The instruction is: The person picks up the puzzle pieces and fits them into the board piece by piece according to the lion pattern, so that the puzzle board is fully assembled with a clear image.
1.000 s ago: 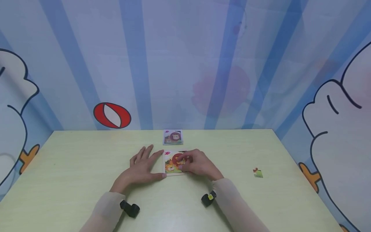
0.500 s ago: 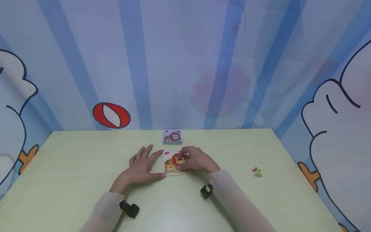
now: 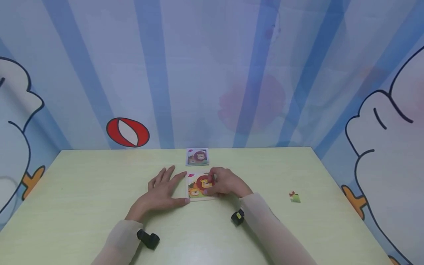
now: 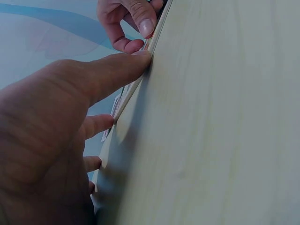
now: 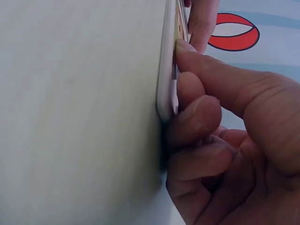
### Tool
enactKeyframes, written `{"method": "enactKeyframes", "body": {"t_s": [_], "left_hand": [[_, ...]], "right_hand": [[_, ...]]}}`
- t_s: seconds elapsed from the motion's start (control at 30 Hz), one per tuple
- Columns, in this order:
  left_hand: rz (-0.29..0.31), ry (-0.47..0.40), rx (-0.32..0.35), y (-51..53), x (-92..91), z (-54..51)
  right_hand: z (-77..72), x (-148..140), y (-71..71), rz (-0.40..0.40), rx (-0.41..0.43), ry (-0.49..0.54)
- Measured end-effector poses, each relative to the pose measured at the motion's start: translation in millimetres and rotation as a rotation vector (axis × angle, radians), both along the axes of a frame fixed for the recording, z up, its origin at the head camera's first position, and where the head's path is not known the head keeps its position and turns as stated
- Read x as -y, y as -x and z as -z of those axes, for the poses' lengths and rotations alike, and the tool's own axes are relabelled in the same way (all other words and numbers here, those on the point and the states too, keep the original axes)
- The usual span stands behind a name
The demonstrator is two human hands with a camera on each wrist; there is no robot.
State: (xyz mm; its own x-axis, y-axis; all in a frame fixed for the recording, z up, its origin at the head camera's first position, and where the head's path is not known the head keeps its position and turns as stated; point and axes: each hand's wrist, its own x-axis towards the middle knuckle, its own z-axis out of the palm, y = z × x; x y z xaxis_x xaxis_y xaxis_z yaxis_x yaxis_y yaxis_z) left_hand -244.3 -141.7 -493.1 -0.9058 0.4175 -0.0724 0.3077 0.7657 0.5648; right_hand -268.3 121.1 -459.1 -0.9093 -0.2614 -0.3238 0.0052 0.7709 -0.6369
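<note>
A small square jigsaw puzzle (image 3: 195, 186) with a lion picture lies in a pale tray in the middle of the table. My left hand (image 3: 162, 192) is spread at its left side, the straight thumb and index finger touching the left corners. At the right part of the puzzle, my right hand (image 3: 226, 184) has its fingers curled and pinches a puzzle piece (image 5: 175, 96), mostly hidden by the fingers. In the left wrist view, the left thumb (image 4: 117, 72) presses the tray's edge.
Behind the puzzle lies a card (image 3: 197, 157) with a matching lion picture. A loose puzzle piece (image 3: 294, 197), green and red-brown, lies at the right of the pale wooden table (image 3: 99, 173). A printed blue curtain (image 3: 198, 73) stands behind the table.
The right hand has shifted slightly up and right over the puzzle, uncovering more of the lion. My left hand has kept its place.
</note>
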Motion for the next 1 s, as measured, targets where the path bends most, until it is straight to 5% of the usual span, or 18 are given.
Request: {"method": "enactKeyframes", "body": {"t_s": [0.33,0.57,1.0], "left_hand": [[-0.004,-0.005,-0.004,0.9,-0.4,2.2],[0.005,0.0,0.002,-2.2,-1.6,-4.4],[0.007,-0.006,0.014,-5.0,-2.0,-9.7]], "right_hand": [[6.0,-10,-7.0,-0.029,-0.066,0.111],[4.4,-28,-12.0,0.029,-0.124,0.21],[-10.0,-76,-22.5,0.114,-0.13,0.201]]}}
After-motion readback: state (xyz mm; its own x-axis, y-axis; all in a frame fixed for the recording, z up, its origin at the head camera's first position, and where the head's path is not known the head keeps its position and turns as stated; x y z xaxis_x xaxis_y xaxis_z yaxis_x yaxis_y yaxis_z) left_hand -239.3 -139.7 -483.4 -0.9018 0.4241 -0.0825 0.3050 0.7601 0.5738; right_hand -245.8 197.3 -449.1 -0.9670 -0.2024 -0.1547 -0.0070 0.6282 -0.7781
